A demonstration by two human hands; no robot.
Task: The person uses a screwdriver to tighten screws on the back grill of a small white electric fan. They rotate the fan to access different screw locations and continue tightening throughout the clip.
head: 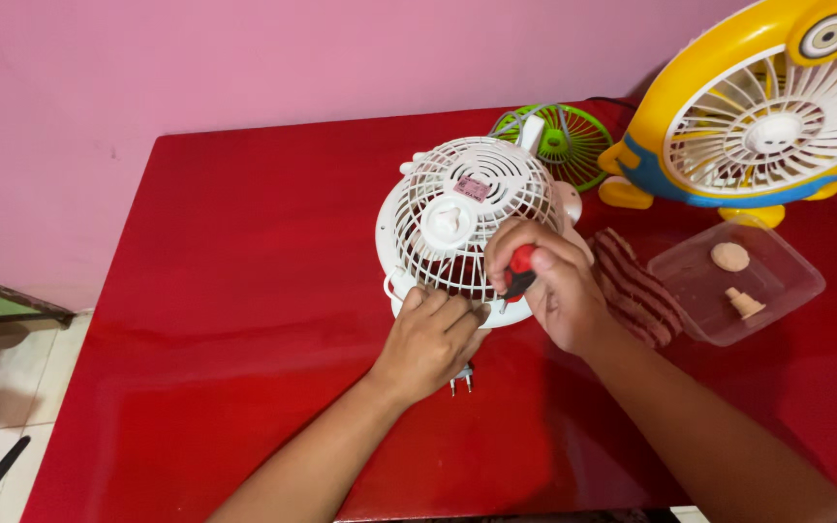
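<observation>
A small white fan [462, 208] lies on the red table [244, 291] with its rear wire cage facing up. My left hand [430, 341] presses on the fan's near rim, fingers curled against it. My right hand [552, 281] grips a screwdriver with a red and black handle [519, 269], its tip pointed down at the fan's near edge. A power plug [461, 380] pokes out from under my left hand.
A large yellow and blue cartoon-shaped fan [758, 107] stands at the back right. A small green fan [569, 140] lies behind the white one. A striped cloth [636, 291] and a clear plastic tray [767, 295] with two small pieces sit to the right. Pink wall behind.
</observation>
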